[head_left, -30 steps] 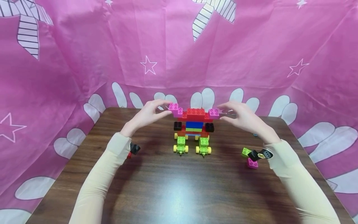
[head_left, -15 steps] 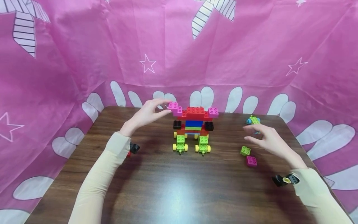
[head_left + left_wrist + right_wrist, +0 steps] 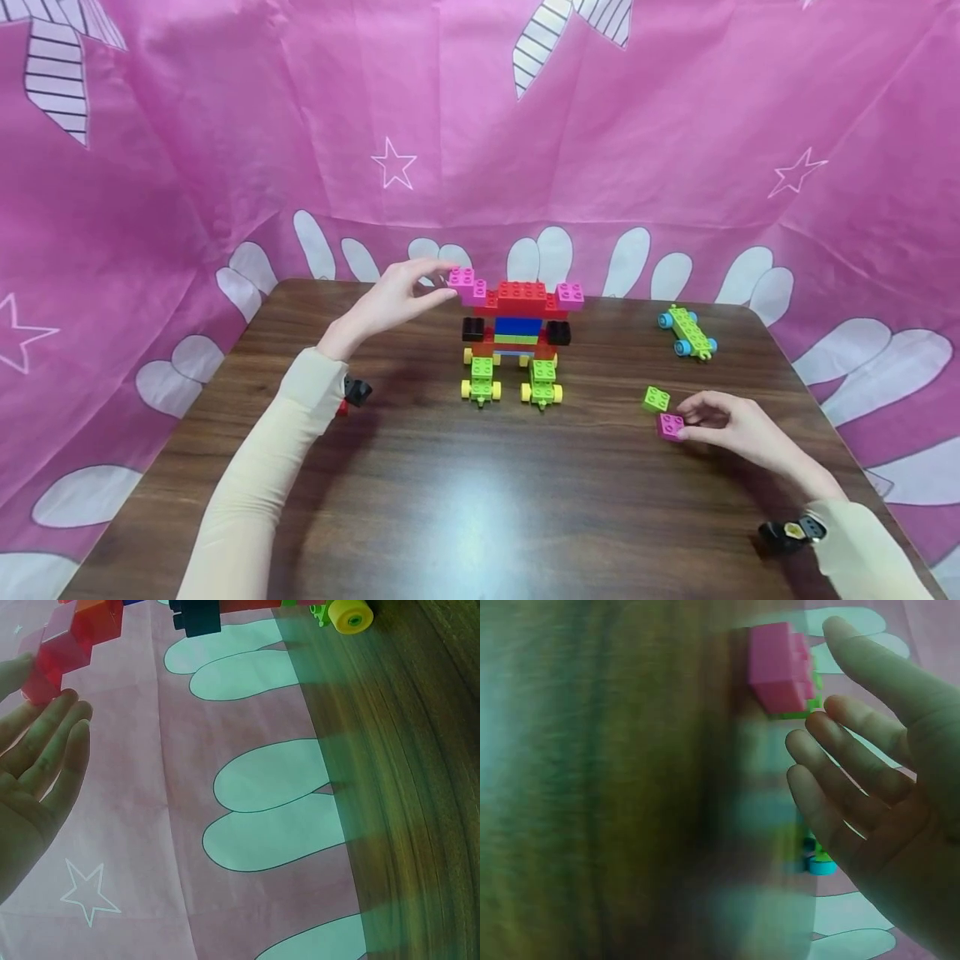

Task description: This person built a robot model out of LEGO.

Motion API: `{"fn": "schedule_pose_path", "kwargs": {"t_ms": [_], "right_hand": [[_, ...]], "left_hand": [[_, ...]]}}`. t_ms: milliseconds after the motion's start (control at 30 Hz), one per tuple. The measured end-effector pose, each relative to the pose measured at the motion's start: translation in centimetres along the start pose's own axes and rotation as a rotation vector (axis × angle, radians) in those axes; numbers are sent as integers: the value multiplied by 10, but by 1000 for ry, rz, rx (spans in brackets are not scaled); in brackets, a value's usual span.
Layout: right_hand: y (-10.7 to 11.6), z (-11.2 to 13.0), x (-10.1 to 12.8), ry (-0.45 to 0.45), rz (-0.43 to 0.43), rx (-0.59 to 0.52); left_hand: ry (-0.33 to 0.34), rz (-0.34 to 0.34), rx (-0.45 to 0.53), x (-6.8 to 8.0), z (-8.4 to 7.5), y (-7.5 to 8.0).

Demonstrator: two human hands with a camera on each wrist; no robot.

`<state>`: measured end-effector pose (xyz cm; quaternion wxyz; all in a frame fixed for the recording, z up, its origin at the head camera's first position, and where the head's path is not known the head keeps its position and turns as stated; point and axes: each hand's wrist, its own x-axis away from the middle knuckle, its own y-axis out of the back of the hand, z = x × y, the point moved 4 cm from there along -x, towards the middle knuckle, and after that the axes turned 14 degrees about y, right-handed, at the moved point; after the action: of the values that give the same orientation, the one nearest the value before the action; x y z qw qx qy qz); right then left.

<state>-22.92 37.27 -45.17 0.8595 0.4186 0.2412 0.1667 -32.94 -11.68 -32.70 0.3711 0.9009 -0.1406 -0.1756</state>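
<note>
A toy brick figure (image 3: 519, 325) stands upright at the back middle of the table, on bright green bases with yellow wheels. My left hand (image 3: 401, 293) pinches the pink brick (image 3: 461, 282) at the outer end of its left arm; in the left wrist view, thumb and fingertips lie on opposite sides of that brick. At the right, my right hand (image 3: 746, 429) is at a loose magenta brick (image 3: 670, 427), with thumb and fingers spread around its near corner. The right wrist view shows that hand's fingers relaxed and apart, the magenta brick (image 3: 776, 666) beyond them.
A loose green brick (image 3: 656, 398) lies just behind the magenta one. Farther back right is a green wheeled base (image 3: 688, 332) with blue wheels. Something red (image 3: 342, 408) shows partly behind my left wrist. Pink patterned cloth (image 3: 480, 125) surrounds the table's far edges.
My right hand has left the pink brick on the figure's right arm and moved right and toward me, down to the magenta brick. The left hand has kept its place.
</note>
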Motion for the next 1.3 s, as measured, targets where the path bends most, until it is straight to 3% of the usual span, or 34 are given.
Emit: {"fn": "schedule_pose_path", "kwargs": {"t_ms": [300, 700, 1300], "right_hand": [[-11, -1, 1, 118, -3, 7], [7, 11, -4, 132, 73, -9], [59, 52, -61, 317, 36, 223]], "left_hand": [[-9, -2, -9, 1, -2, 1], [-4, 1, -23, 0, -1, 1], [-2, 8, -34, -2, -8, 2]]}}
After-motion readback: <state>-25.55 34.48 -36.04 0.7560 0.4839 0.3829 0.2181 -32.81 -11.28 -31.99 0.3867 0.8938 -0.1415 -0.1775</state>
